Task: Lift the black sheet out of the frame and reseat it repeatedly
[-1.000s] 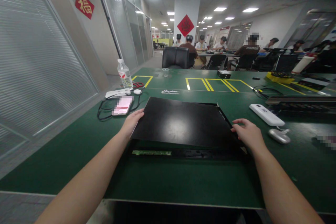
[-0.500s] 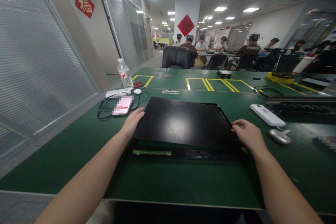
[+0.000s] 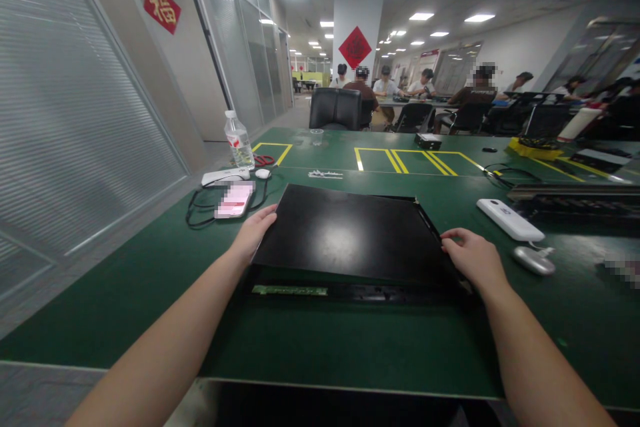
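A glossy black display panel (image 3: 345, 227) lies tilted over a black frame (image 3: 390, 293), whose near strip carries a narrow green circuit board (image 3: 290, 291). My left hand (image 3: 259, 230) is closed on the panel's left edge, its fingers partly hidden beneath. On the opposite side, my right hand (image 3: 467, 255) pinches at the right edge, where panel and frame lie close together; I cannot tell whether it grips one or both. The frame's far corner shows past the panel at the back right.
Left on the green table (image 3: 125, 307) are a phone (image 3: 235, 200), cables, a water bottle (image 3: 239, 140) and red-handled scissors (image 3: 264, 161). To the right are a white power bank (image 3: 509, 219), a silver mouse-like device (image 3: 534, 259) and a long black part (image 3: 575, 203). People sit farther back.
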